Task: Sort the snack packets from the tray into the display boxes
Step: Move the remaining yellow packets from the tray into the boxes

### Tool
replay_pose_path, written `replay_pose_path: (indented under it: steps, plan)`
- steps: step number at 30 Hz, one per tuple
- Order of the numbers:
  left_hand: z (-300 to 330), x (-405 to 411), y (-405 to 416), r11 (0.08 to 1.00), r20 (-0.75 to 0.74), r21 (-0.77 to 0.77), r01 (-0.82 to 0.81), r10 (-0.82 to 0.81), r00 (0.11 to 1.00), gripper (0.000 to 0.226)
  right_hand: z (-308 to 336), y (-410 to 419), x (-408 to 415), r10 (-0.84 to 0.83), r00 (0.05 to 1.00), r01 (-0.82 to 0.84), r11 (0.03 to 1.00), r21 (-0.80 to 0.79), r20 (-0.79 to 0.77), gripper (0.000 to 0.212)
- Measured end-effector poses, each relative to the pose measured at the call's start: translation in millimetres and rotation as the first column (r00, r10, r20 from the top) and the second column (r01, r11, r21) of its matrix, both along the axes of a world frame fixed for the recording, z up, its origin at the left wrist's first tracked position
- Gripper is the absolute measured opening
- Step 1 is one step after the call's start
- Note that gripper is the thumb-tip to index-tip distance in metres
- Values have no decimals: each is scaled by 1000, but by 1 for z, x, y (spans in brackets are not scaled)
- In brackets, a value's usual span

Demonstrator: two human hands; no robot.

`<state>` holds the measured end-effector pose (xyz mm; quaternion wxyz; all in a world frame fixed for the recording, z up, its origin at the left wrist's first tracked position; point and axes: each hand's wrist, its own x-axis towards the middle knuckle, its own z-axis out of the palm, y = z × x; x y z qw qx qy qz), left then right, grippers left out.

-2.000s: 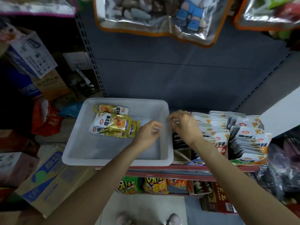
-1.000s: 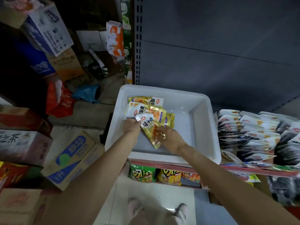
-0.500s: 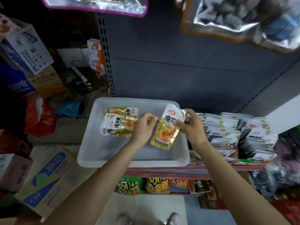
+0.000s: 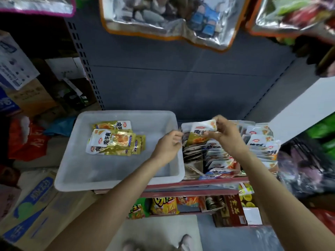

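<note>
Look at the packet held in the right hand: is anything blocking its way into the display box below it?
Nothing visible blocks it. The right hand holds the gold packet directly over the display box, whose upright packets leave room at the back; the left hand hovers beside it.

I see a grey shelf back panel (image 4: 172, 84) at twelve o'clock. Cardboard boxes (image 4: 32, 201) crowd eight o'clock; pale floor (image 4: 155, 230) lies at six.

Hanging foil bags (image 4: 174, 17) were cut off at the top edge, packet (image 4: 199, 134) print blurred, display boxes (image 4: 194, 160) mostly hidden under packets
</note>
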<state>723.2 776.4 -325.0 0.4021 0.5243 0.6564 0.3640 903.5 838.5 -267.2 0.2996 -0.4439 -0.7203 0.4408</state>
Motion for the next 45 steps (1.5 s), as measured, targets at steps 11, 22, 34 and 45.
replay_pose_path:
  steps: [11, 22, 34, 45]
  plan:
    - [6, 12, -9, 953, 52, 277, -125, 115, 992, 16, -19, 2, -6, -13, 927, -54, 984, 167, 375, 15]
    - [-9, 8, 2, 981, -232, 189, -51, 95, 968, 9, -30, 5, -13, -82, 864, -85, 948, 306, 496, 5]
    - [-24, -52, -26, 963, -95, 89, -253, 261, 961, 10, -9, -27, -72, 12, 838, -272, 876, 398, 546, 25]
    - [-48, -174, -68, 817, -127, -287, -501, 486, 865, 51, -105, -53, -227, 465, 674, -458, 873, -170, 573, 66]
